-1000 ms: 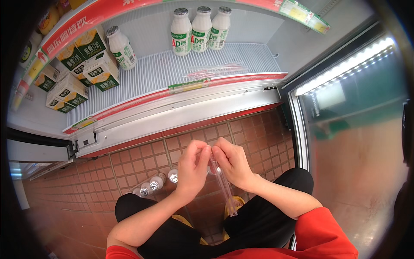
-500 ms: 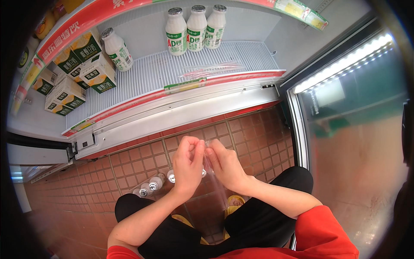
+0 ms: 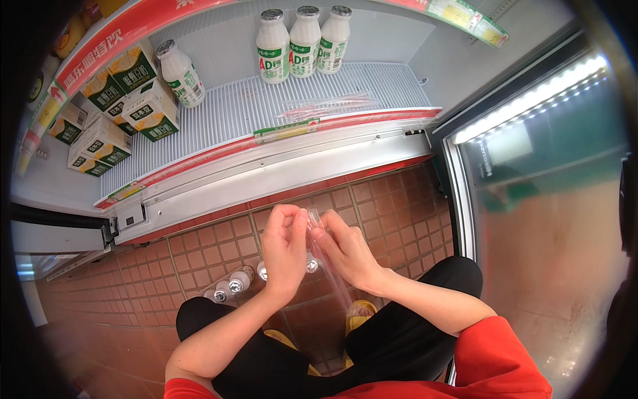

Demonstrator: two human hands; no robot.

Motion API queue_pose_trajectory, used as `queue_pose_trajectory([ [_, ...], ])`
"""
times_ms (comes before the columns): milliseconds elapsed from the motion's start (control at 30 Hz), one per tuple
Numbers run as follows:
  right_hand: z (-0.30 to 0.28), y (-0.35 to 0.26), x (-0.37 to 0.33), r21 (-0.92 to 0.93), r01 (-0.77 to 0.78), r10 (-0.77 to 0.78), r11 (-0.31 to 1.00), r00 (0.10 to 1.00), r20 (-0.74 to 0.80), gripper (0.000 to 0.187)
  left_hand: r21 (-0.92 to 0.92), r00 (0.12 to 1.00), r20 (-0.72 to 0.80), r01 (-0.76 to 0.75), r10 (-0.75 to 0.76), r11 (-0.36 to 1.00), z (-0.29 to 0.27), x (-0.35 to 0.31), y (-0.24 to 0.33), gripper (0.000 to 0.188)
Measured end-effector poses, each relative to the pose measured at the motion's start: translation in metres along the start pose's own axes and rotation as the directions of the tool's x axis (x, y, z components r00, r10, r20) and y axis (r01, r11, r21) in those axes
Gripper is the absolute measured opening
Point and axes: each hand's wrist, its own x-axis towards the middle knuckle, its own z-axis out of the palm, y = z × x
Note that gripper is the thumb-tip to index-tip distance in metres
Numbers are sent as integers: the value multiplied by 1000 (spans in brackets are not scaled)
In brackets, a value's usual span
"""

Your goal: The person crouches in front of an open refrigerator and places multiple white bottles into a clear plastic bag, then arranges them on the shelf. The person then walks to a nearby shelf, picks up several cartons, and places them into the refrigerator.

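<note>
My left hand (image 3: 284,246) and my right hand (image 3: 345,247) meet over the tiled floor in front of an open cooler. Between them they pinch a clear plastic wrapper (image 3: 330,269) that hangs down toward my knees. Several white bottles (image 3: 232,284) stand on the floor just below my hands, partly hidden by them. Three white milk-drink bottles (image 3: 304,40) stand at the back of the cooler shelf (image 3: 239,113), and one more bottle (image 3: 179,73) stands to their left.
Green and yellow drink cartons (image 3: 126,100) are stacked at the shelf's left. A clear wrapper (image 3: 329,104) lies on the shelf near its front edge. The open glass door (image 3: 551,199) stands at my right. Red-brown floor tiles (image 3: 199,239) run below the cooler.
My hands have shifted slightly and reworked their grip on the clear wrapper, which now hangs lower between them. The view has tilted a little toward the shelf.
</note>
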Motion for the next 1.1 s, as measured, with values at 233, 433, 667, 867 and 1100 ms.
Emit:
queue_pose_trajectory([
  [233,-3,7,1,-76,44,-52,996,994,-100,14,-185,980,130,172,-149,968,5,-3,7,10],
  [433,0,16,-1,-154,66,-89,986,984,-151,12,-47,976,186,128,-117,991,5,-10,-2,8],
  [667,-2,9,3,74,-29,37,997,994,-100,13,-2,993,112,48,-47,999,3,-6,-4,6],
  [867,-3,4,3,-45,-78,74,996,995,-73,15,-100,995,37,93,-90,991,3,-2,0,7],
  [1100,-2,17,3,-200,73,-99,977,987,-124,18,-73,978,140,168,-157,983,6,-3,2,7],
])
